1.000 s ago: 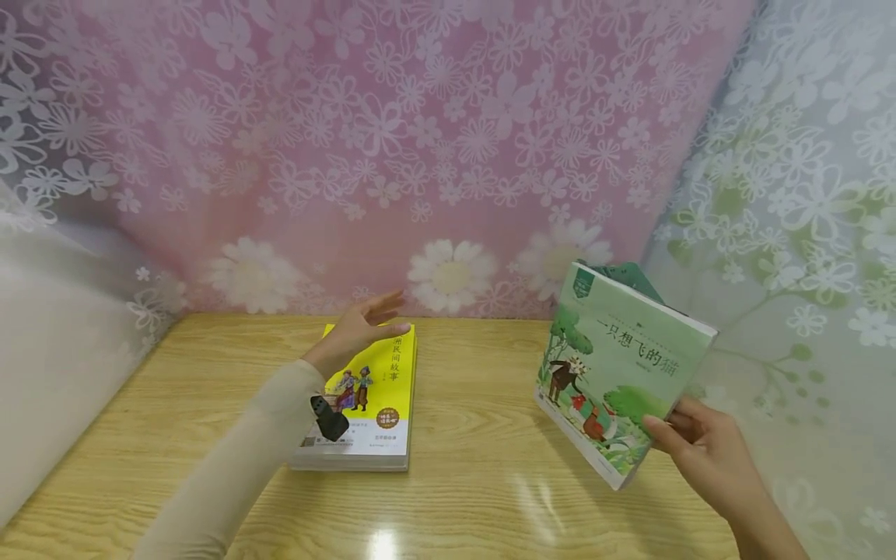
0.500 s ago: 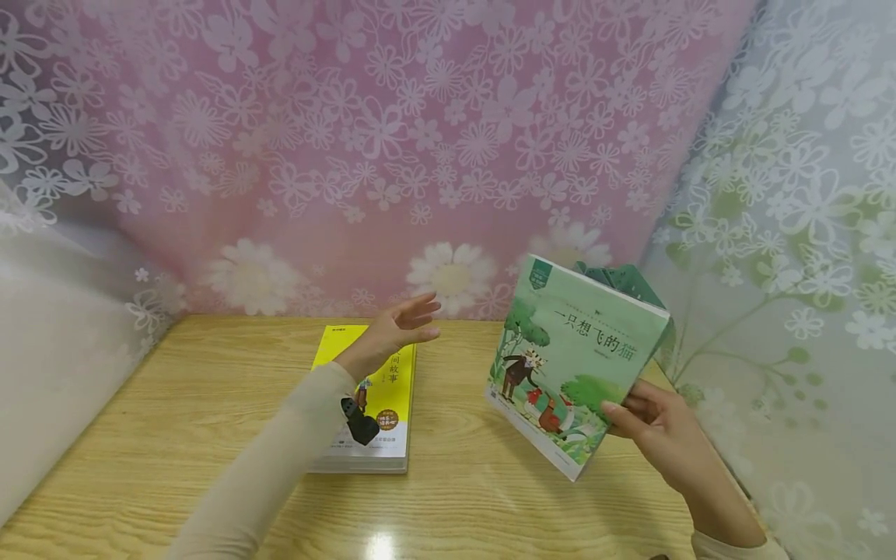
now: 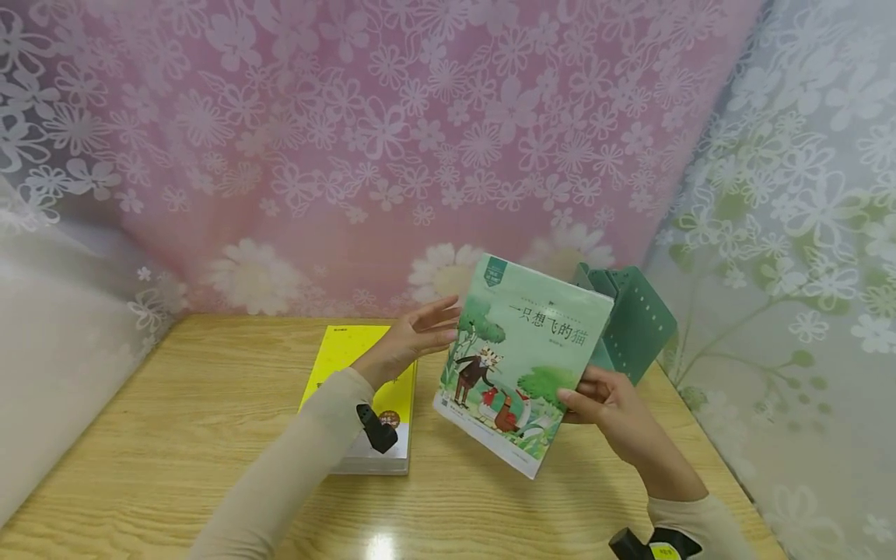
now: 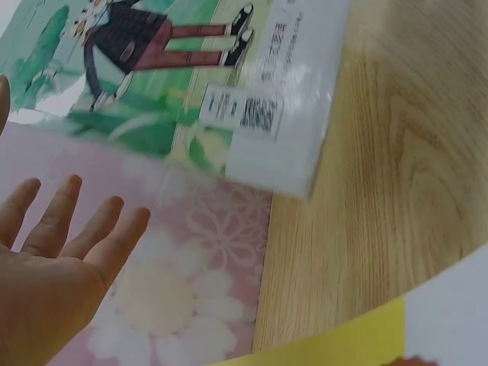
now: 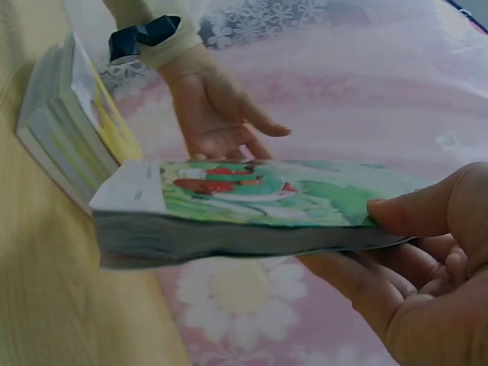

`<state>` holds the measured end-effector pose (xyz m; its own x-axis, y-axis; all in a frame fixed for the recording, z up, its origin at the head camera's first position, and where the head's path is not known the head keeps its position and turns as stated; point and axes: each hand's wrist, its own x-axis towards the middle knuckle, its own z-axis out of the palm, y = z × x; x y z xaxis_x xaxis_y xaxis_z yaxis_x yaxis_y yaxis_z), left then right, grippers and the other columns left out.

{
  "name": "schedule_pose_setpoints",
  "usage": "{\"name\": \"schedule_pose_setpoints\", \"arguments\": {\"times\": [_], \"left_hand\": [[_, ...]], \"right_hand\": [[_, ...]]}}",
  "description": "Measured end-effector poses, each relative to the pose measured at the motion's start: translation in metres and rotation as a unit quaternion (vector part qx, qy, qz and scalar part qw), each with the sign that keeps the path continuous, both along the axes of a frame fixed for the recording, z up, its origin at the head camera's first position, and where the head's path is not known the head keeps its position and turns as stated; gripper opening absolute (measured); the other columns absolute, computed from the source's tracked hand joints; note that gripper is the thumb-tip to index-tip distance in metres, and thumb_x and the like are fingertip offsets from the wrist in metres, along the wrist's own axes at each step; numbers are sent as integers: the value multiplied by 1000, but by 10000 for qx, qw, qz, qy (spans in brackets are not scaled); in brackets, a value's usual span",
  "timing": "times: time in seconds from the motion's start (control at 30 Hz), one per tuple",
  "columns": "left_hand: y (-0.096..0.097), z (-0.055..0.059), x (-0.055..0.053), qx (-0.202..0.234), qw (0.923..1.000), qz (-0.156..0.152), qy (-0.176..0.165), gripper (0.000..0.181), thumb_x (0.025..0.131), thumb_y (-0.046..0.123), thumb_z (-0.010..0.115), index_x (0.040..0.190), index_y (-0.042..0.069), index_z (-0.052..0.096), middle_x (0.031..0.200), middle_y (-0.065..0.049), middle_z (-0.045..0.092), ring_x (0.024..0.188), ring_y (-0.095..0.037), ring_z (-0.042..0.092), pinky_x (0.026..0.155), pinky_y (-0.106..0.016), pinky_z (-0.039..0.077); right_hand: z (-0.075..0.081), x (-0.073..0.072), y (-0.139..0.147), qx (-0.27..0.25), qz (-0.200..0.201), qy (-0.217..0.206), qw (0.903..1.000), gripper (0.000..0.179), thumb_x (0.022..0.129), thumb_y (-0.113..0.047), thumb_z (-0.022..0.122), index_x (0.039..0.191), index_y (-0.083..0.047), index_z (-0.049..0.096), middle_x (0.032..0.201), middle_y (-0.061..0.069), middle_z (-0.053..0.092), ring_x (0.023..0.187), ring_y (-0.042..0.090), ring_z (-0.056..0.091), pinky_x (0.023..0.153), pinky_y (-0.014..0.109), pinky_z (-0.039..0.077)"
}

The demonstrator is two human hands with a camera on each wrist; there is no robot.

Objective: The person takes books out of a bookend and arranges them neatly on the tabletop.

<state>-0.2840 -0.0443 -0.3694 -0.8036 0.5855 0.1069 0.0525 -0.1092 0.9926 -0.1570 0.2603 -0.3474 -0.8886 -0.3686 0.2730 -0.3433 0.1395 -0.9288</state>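
My right hand (image 3: pixel 616 408) grips a green picture book (image 3: pixel 525 342) by its right edge, thumb on the front cover and fingers behind, as the right wrist view shows. The paperback (image 5: pixel 252 194) is tilted and held up over the table, its cover facing me. At its left edge is my left hand (image 3: pixel 413 338), fingers spread and apart from one another. In the left wrist view that palm (image 4: pixel 53 282) holds nothing, and the book's corner (image 4: pixel 282 160) hangs just beyond the fingertips. Below my left forearm lies a yellow-and-white book (image 3: pixel 350 342), partly hidden by it.
A green perforated bookend (image 3: pixel 644 319) stands at the back right, partly behind the held book. The yellow book tops a small stack (image 5: pixel 65 122). Floral cloth (image 3: pixel 448 155) walls the wooden table (image 3: pixel 231 389) at the back and both sides.
My right hand has carried the green book leftward, uncovering more of the bookend. My left hand has moved right, from over the yellow book to the green book's left edge.
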Motion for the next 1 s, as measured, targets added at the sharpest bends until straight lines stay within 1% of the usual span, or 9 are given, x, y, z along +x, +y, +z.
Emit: {"name": "schedule_pose_setpoints", "arguments": {"times": [0.07, 0.17, 0.23, 0.3, 0.37, 0.47, 0.57, 0.77, 1.0], "left_hand": [[2, -1, 1, -48, 9999, 39, -135, 63, 91, 23, 68, 146, 33, 40, 149, 1, 41, 139, -25, 35, 112, -50, 30], [2, -4, 3, -294, 9993, 46, -225, 66, 88, 26, 71, 146, 31, 40, 148, -1, 42, 137, -28, 37, 109, -54, 32], [3, -6, 3, -409, 9989, -11, -212, 66, 88, 27, 71, 147, 29, 41, 145, -4, 45, 131, -28, 44, 105, -53, 37], [2, -7, 4, -450, 9987, -22, -230, 65, 87, 28, 72, 145, 27, 44, 138, -6, 53, 120, -26, 54, 98, -49, 45], [2, -7, 4, -399, 9989, 44, -254, 60, 88, 25, 71, 144, 24, 47, 130, -8, 59, 110, -24, 61, 92, -45, 50], [2, -8, 5, -372, 9985, 257, -313, 54, 89, 23, 70, 140, 22, 52, 121, -9, 66, 104, -22, 65, 90, -42, 52], [1, -8, 7, -366, 9981, 415, -276, 52, 89, 21, 70, 139, 21, 53, 118, -9, 68, 106, -23, 65, 94, -43, 50], [-1, -10, 11, -47, 9989, 376, -273, 50, 89, 16, 69, 137, 14, 55, 112, -12, 70, 100, -24, 68, 88, -41, 54], [-5, -13, 16, 216, 9981, 328, -476, 51, 89, 16, 70, 137, 10, 54, 106, -12, 71, 94, -23, 69, 85, -41, 55]], "right_hand": [[-3, -5, -2, -97, 232, -88, 9996, 29, 97, 1, 51, 123, 13, 50, 96, -4, 69, 91, 15, 68, 73, 40, 59], [-8, -11, -5, -162, 405, -198, 9989, 28, 97, 0, 50, 124, 9, 52, 93, -3, 67, 91, 15, 67, 73, 40, 58], [-11, -15, -6, -186, 441, -279, 9985, 31, 98, -1, 51, 126, 10, 50, 95, -3, 68, 92, 15, 67, 73, 40, 58], [-14, -18, -7, -149, 408, -363, 9984, 38, 98, -2, 51, 132, 13, 45, 107, -2, 70, 95, 16, 68, 74, 39, 58], [-16, -21, -8, -128, 430, -426, 9981, 38, 98, -4, 51, 131, 15, 43, 106, -1, 69, 96, 16, 67, 75, 38, 58], [-18, -26, -9, -136, 472, -552, 9973, 26, 98, -5, 52, 119, 10, 50, 89, -1, 65, 92, 15, 66, 77, 39, 58], [-20, -30, -8, -249, 620, -631, 9958, 13, 98, -4, 51, 110, 0, 54, 81, -1, 60, 89, 15, 66, 78, 39, 58], [-21, -33, -6, -323, 823, -764, 9932, 29, 98, -3, 51, 127, 2, 51, 104, 0, 69, 96, 16, 67, 78, 38, 58], [-24, -38, -6, -240, 1075, -946, 9894, 38, 99, -2, 48, 135, 10, 41, 107, 0, 68, 100, 17, 66, 80, 38, 57]]}}
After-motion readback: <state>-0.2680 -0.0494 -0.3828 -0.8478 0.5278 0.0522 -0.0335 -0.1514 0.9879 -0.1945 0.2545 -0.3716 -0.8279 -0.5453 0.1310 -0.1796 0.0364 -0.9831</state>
